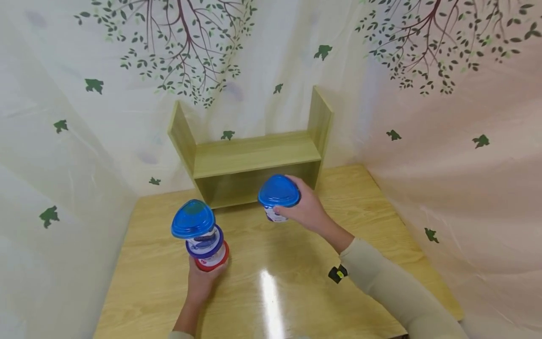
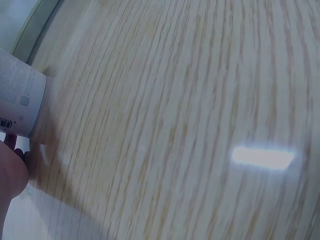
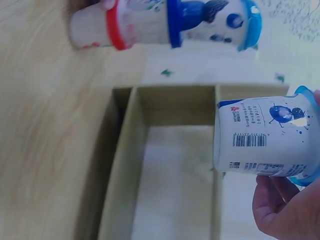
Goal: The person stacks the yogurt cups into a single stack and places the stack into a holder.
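Note:
My left hand grips the lowest tub of a stack, just below its red rim. Above that sit a tub with a dark blue rim and, on top, one with a bright blue lid. In the left wrist view only part of a white tub shows at the left edge. To the right, my right hand holds a separate white tub with a bright blue lid, raised before the shelf. Blueberry pictures and a barcode show on its side in the right wrist view.
A pale wooden shelf with upright sides stands at the table's back edge, against a white curtain printed with trees and leaves. The wooden table reflects a bright light. A small black device sits beside the right sleeve.

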A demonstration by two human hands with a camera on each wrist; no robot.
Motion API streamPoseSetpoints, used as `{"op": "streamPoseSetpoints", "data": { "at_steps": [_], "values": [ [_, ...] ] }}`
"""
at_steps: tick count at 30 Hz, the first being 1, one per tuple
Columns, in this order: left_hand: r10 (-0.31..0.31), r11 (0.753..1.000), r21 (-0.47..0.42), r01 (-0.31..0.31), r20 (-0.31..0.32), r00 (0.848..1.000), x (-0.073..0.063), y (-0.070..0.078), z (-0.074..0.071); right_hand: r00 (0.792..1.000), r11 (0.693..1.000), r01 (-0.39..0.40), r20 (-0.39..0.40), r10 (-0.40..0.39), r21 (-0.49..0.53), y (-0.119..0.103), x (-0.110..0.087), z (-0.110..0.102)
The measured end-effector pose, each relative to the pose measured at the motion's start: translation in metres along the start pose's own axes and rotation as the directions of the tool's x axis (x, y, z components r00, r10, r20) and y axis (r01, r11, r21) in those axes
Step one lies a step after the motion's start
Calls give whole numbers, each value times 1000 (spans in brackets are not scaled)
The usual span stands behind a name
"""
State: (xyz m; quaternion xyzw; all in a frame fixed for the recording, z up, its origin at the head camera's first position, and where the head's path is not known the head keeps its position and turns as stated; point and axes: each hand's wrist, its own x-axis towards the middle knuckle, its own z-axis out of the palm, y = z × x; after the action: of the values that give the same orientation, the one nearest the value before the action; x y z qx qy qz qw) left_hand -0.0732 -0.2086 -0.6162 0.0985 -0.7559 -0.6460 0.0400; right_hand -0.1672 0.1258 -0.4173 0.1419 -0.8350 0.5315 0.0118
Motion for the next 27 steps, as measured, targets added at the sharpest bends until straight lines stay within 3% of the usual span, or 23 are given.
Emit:
{"op": "streamPoseSetpoints", "data": {
  "at_steps": [12, 20, 27],
  "values": [
    [18, 999, -26, -18, -3, 1000, 1, 1, 3, 989, 993, 116, 91, -115, -1, -98, 23, 32],
    [9, 1000, -30, -9, -20, 1000, 0, 1, 3, 984, 995, 95, 151, -95, 11, -138, 33, 70],
    [11, 999, -33, -11, -5, 1000, 0, 3, 5, 978, 995, 98, 183, -100, 23, -158, 41, 100]
  ]
}}
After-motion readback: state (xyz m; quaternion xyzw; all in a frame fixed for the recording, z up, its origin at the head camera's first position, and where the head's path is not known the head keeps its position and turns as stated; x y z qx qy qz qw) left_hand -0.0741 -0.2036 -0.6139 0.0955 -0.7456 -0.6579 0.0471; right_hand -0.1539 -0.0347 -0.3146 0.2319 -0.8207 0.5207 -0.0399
